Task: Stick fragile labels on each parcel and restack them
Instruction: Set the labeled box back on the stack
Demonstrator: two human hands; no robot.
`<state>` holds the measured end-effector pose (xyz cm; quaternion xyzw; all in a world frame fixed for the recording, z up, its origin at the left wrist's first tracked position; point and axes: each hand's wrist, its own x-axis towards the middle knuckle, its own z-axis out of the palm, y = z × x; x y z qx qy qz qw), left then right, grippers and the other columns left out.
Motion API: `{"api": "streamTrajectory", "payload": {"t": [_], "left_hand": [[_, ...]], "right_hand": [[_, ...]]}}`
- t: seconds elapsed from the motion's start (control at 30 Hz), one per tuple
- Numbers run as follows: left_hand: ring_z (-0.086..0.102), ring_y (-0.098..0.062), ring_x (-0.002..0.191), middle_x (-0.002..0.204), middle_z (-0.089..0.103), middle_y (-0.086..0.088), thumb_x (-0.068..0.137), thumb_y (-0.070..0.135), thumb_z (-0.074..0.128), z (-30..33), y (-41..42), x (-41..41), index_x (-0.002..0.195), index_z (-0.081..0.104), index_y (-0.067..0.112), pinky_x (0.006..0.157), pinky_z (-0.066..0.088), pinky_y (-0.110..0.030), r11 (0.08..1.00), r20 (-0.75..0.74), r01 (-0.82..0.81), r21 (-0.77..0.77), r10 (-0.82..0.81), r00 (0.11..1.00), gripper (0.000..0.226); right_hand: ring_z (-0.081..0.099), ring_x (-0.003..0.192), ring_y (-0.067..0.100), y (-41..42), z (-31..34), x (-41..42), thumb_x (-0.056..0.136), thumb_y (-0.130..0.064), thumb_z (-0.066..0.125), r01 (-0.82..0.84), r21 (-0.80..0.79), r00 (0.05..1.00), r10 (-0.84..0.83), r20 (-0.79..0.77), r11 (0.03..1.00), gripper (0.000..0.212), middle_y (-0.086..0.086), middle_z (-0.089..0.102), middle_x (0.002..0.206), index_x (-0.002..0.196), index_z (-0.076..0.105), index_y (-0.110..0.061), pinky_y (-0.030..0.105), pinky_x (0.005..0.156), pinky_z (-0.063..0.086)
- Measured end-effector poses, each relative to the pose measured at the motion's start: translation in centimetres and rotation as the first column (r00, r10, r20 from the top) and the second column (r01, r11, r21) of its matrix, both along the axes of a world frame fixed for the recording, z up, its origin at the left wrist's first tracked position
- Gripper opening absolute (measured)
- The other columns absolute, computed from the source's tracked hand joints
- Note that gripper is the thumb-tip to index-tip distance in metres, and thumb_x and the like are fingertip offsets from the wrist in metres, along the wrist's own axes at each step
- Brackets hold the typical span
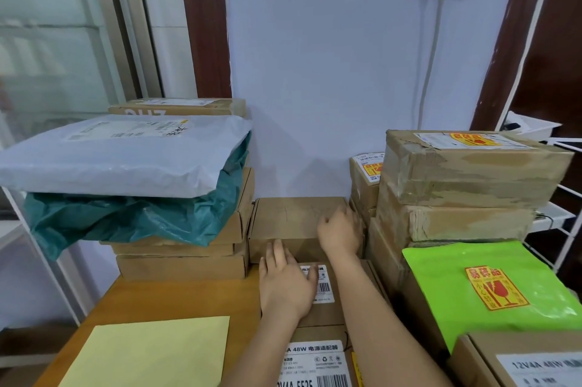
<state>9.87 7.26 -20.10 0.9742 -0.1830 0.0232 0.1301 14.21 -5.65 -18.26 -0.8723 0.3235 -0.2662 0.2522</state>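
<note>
— While both arms reach forward over the wooden table (176,298), where's the left hand (285,284)?
— Flat, fingers straight, pressing on the small brown box (327,308) with the barcode sticker.
— And the right hand (340,230)?
— Fingers loosely spread, resting on the plain box (293,218) against the wall, at its right edge.
— Labels?
— Red-and-yellow fragile label (496,289) on the green bag (491,285), another on the taped box (472,166) topping the right stack. Left stack carries a grey mailer (119,156). A yellow sheet (151,352) lies near.
</note>
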Motion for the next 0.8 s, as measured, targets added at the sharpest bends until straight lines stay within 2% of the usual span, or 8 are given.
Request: {"api": "streamTrajectory", "payload": {"t": [0.1, 0.27, 0.4, 0.5, 0.6, 0.73, 0.8], "left_hand": [[-0.005, -0.024, 0.147, 0.159, -0.006, -0.008, 0.098, 0.055, 0.022, 0.0, 0.0, 0.0, 0.15, 0.015, 0.001, 0.118, 0.001, -0.038, 1.0, 0.004, 0.0, -0.016, 0.0, 1.0, 0.075], [-0.01, -0.024, 0.146, 0.159, -0.012, -0.009, 0.098, 0.054, 0.024, 0.0, 0.1, 0.0, 0.151, 0.004, 0.002, 0.118, 0.001, -0.039, 1.0, 0.013, 0.014, -0.022, -0.014, 1.0, 0.077], [-0.016, -0.023, 0.146, 0.157, -0.022, -0.006, 0.098, 0.051, 0.027, 0.1, 0.0, -0.2, 0.15, -0.009, 0.005, 0.118, 0.002, -0.04, 0.998, 0.027, 0.026, -0.05, -0.024, 0.999, 0.079], [-0.017, -0.022, 0.145, 0.156, -0.024, -0.006, 0.098, 0.051, 0.028, 0.1, 0.1, -0.1, 0.15, -0.011, 0.005, 0.118, 0.001, -0.041, 0.998, 0.026, 0.025, -0.049, -0.024, 0.999, 0.079], [-0.019, -0.021, 0.145, 0.156, -0.027, -0.004, 0.097, 0.05, 0.031, 0.1, 0.0, 0.0, 0.15, -0.012, 0.006, 0.118, 0.0, -0.042, 0.998, 0.031, 0.022, -0.053, -0.021, 0.999, 0.081], [-0.021, -0.022, 0.144, 0.154, -0.031, 0.0, 0.097, 0.04, 0.034, 0.0, 0.0, 0.1, 0.15, -0.015, 0.008, 0.118, 0.001, -0.042, 0.997, 0.035, 0.012, -0.075, -0.009, 0.999, 0.079], [-0.021, -0.025, 0.144, 0.154, -0.032, 0.0, 0.097, 0.037, 0.034, 0.1, -0.1, 0.0, 0.149, -0.016, 0.008, 0.118, 0.001, -0.043, 0.998, 0.037, 0.003, -0.06, -0.001, 0.999, 0.077]], "right_hand": [[0.044, 0.123, 0.026, 1.1, -1.2, -1.5, 0.09, -0.02, 0.046, -0.02, -0.082, 1.0, 0.02, 0.002, 0.996, 0.034, 0.01, 0.054, 0.125, 0.119, 0.056, -0.005, 0.039, 0.112, 0.026], [0.042, 0.117, 0.027, 2.2, -0.8, -3.6, 0.09, -0.021, 0.046, 0.063, 0.014, 0.996, -0.064, 0.059, 0.998, 0.028, 0.008, 0.05, 0.122, 0.111, 0.061, -0.009, 0.04, 0.098, 0.037], [0.056, 0.1, 0.024, 3.1, -1.6, -4.0, 0.091, -0.022, 0.046, -0.027, 0.146, 0.999, 0.02, 0.05, 0.989, 0.021, 0.006, 0.055, 0.111, 0.101, 0.062, -0.011, 0.043, 0.09, 0.047], [0.059, 0.099, 0.025, 3.3, -1.9, -3.9, 0.091, -0.025, 0.047, -0.03, 0.156, 1.0, 0.029, 0.01, 0.987, 0.024, 0.007, 0.061, 0.107, 0.105, 0.06, -0.01, 0.042, 0.09, 0.047], [0.06, 0.1, 0.025, 3.4, -1.5, -3.9, 0.093, -0.031, 0.044, 0.005, 0.124, 0.999, 0.0, -0.043, 0.992, 0.027, 0.006, 0.067, 0.102, 0.11, 0.053, -0.012, 0.041, 0.096, 0.04], [0.063, 0.096, 0.025, 3.9, -1.3, -4.1, 0.094, -0.034, 0.04, 0.014, 0.142, 0.999, -0.009, -0.04, 0.99, 0.03, 0.006, 0.068, 0.099, 0.114, 0.035, -0.012, 0.04, 0.098, 0.035], [0.064, 0.098, 0.026, 4.2, -0.9, -4.2, 0.095, -0.035, 0.039, 0.02, 0.149, 1.0, -0.019, -0.014, 0.989, 0.043, 0.006, 0.068, 0.101, 0.127, 0.027, -0.009, 0.041, 0.099, 0.036]]}}
